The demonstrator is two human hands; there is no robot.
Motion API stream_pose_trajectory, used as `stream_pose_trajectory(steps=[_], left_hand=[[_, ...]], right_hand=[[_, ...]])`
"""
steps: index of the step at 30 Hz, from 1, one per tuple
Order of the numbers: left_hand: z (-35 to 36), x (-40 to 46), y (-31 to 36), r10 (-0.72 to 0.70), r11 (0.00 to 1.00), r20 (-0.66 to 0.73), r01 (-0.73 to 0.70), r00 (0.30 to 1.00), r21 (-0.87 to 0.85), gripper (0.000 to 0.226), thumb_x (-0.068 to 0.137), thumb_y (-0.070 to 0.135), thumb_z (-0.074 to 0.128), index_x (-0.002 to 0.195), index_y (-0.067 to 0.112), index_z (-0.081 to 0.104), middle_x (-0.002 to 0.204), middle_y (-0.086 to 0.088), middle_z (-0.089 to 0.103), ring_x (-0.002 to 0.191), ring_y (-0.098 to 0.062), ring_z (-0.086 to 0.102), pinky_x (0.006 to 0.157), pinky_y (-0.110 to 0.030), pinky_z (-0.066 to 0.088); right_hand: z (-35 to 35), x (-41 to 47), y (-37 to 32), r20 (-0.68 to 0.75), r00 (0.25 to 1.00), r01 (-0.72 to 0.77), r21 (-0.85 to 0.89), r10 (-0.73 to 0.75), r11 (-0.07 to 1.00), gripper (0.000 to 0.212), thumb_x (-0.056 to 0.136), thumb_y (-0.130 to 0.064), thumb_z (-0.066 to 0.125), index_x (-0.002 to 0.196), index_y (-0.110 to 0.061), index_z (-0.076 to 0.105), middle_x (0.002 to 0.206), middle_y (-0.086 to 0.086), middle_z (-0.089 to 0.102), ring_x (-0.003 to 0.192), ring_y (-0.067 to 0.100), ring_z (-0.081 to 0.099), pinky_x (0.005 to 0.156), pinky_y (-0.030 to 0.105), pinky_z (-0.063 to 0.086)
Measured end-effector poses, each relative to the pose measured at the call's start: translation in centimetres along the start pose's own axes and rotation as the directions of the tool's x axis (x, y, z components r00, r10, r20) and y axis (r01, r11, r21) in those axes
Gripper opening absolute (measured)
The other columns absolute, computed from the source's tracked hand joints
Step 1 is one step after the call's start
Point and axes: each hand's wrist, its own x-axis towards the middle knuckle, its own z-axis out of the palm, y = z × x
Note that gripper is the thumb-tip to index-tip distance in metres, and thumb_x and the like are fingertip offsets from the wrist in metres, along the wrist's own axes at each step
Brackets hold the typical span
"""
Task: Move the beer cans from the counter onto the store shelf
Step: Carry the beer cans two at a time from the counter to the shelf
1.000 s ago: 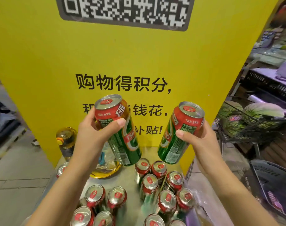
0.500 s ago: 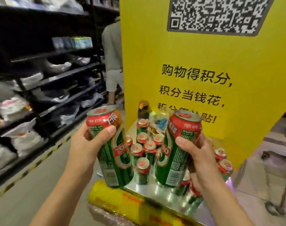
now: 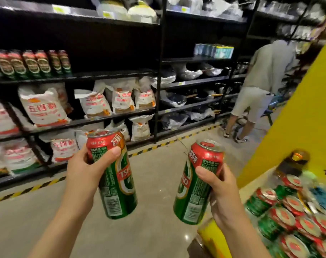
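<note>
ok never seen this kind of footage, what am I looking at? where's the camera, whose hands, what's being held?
No machine here: a person wears one wide-angle camera on the head, looking forward and down, so the two arms are their own. The left hand holds one beer can; the right hand holds another can. Each grip wraps the can's side. At lower right is the counter with more cans and a bottle. Ahead is the store shelf with a row of cans and bags. Another person stands down the aisle.
</note>
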Motion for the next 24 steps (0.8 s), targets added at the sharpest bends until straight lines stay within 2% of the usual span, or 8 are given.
stream_pose_trajectory(steps=[7, 11, 17, 22, 24], left_hand=[[-9.4, 10.6, -1.9, 0.006, 0.998, -0.210, 0.007, 0.978, 0.064, 0.046, 0.054, 0.044, 0.067, 0.097, 0.029, 0.063, 0.084, 0.009, 0.071, 0.076, -0.006, 0.067, 0.065, -0.027, 0.045], [-12.9, 16.7, -2.9, 0.012, 0.996, -0.276, 0.014, 0.961, 0.093, 0.055, 0.053, 0.044, 0.068, 0.103, 0.023, 0.063, 0.093, 0.004, 0.070, 0.086, -0.015, 0.066, 0.066, -0.029, 0.046], [-14.7, 26.6, -4.1, -0.003, 0.997, -0.299, 0.026, 0.954, 0.074, 0.048, 0.052, 0.045, 0.067, 0.097, 0.033, 0.060, 0.095, 0.007, 0.068, 0.089, -0.010, 0.064, 0.068, -0.028, 0.046], [-14.7, 36.7, -5.8, -0.017, 0.998, -0.306, 0.036, 0.952, 0.054, 0.043, 0.053, 0.044, 0.068, 0.094, 0.038, 0.059, 0.092, 0.012, 0.068, 0.088, -0.005, 0.063, 0.068, -0.027, 0.046], [-14.5, 40.8, -6.3, -0.025, 0.998, -0.325, 0.045, 0.945, 0.053, 0.043, 0.052, 0.046, 0.068, 0.093, 0.038, 0.059, 0.090, 0.013, 0.069, 0.087, -0.004, 0.063, 0.067, -0.027, 0.047]], right_hand=[[14.5, 10.8, 5.7, 0.161, 0.984, -0.072, -0.022, 0.075, 0.997, 0.066, 0.042, -0.039, 0.078, 0.104, -0.023, 0.064, 0.092, 0.002, 0.074, 0.081, 0.015, 0.071, 0.061, 0.020, 0.053], [20.6, 16.2, 8.2, 0.199, 0.974, -0.110, -0.017, 0.111, 0.994, 0.067, 0.040, -0.040, 0.078, 0.103, -0.021, 0.064, 0.091, 0.003, 0.074, 0.079, 0.015, 0.071, 0.060, 0.021, 0.053], [25.8, 25.1, 11.0, 0.196, 0.970, -0.146, -0.016, 0.146, 0.989, 0.070, 0.040, -0.042, 0.077, 0.105, -0.023, 0.064, 0.094, 0.002, 0.074, 0.080, 0.014, 0.071, 0.067, 0.029, 0.049], [30.5, 34.7, 13.3, 0.228, 0.964, -0.132, -0.032, 0.136, 0.991, 0.065, 0.043, -0.036, 0.079, 0.105, -0.024, 0.064, 0.093, -0.001, 0.073, 0.079, 0.012, 0.071, 0.061, 0.022, 0.052], [32.6, 38.8, 14.0, 0.241, 0.961, -0.132, -0.039, 0.138, 0.990, 0.064, 0.043, -0.040, 0.079, 0.104, -0.025, 0.065, 0.095, 0.000, 0.073, 0.083, 0.015, 0.071, 0.066, 0.028, 0.052]])
